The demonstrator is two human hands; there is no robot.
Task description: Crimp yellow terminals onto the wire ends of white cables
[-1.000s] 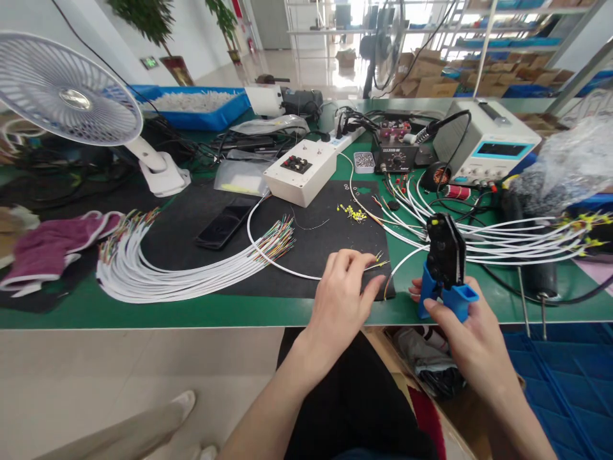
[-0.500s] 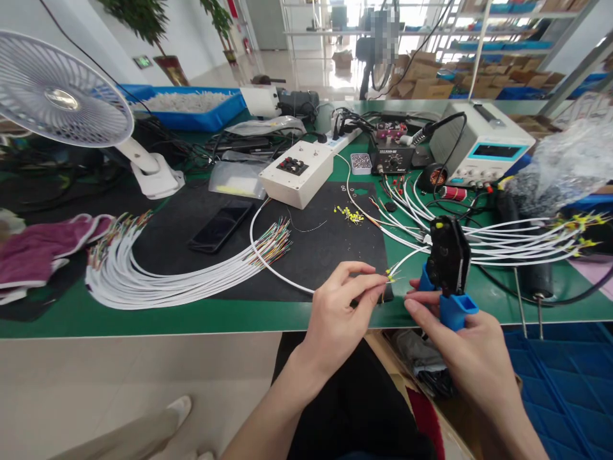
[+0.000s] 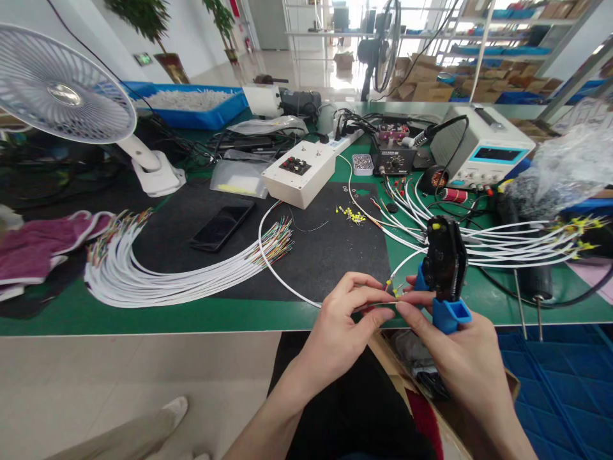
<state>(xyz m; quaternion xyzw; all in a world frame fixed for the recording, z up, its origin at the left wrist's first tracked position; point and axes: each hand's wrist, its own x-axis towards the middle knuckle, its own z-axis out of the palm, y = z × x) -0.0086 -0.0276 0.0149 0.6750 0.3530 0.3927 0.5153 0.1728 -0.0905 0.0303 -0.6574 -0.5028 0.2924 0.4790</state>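
Note:
My left hand [image 3: 345, 319] pinches the end of a white cable [image 3: 280, 278] whose thin coloured wires carry small yellow terminals [image 3: 393, 287]. My right hand [image 3: 457, 348] grips a crimping tool [image 3: 445, 265] with blue handles and a black head, held upright. Its thumb and forefinger reach over to the same wire tips, so both hands meet just off the table's front edge. The cable loops back across the black mat [image 3: 330, 249].
A fan of white cables [image 3: 158, 271] lies left on the mat, another bundle [image 3: 517, 239] to the right. A phone [image 3: 221, 225], white switch box [image 3: 299, 171], loose yellow terminals [image 3: 352, 214], power supply [image 3: 488, 153], desk fan [image 3: 62, 96] and purple cloth [image 3: 38, 243] share the green table [image 3: 143, 316].
My left hand lifted the cable end from the mat and drew it right, toward me. My right hand brought the crimping tool closer until its fingers touched the wire tips.

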